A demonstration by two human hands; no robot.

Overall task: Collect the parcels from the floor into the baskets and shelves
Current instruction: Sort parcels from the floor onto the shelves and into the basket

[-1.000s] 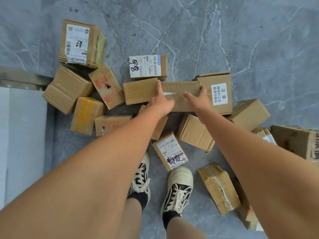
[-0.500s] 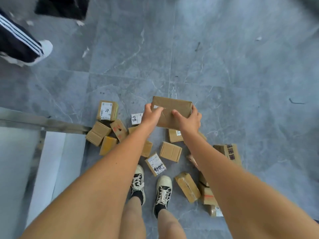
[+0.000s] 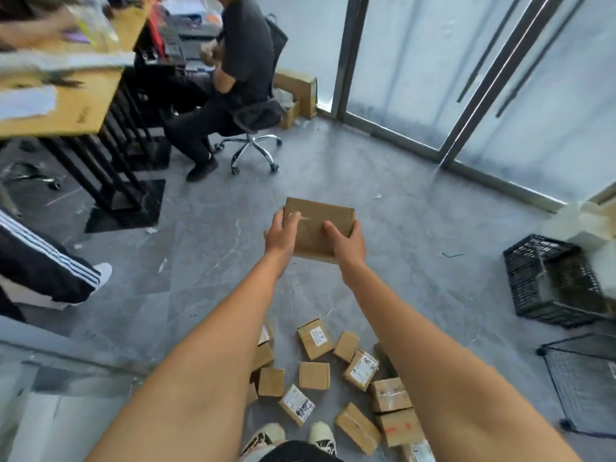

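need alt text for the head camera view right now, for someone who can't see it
Two bare hands, left hand and right hand, hold a plain cardboard parcel out at arm's length above a grey marble floor. More small parcels lie scattered by the person's feet, a black plastic crate stands to the right, and a seated person works at a desk.

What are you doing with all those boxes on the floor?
A person is tidying up parcels. Both hands, the left hand and the right hand, hold one brown cardboard parcel up in the air. Many more small parcels lie on the grey floor by the person's shoes. A black plastic basket sits off to the right. Someone else sits on an office chair at a desk.
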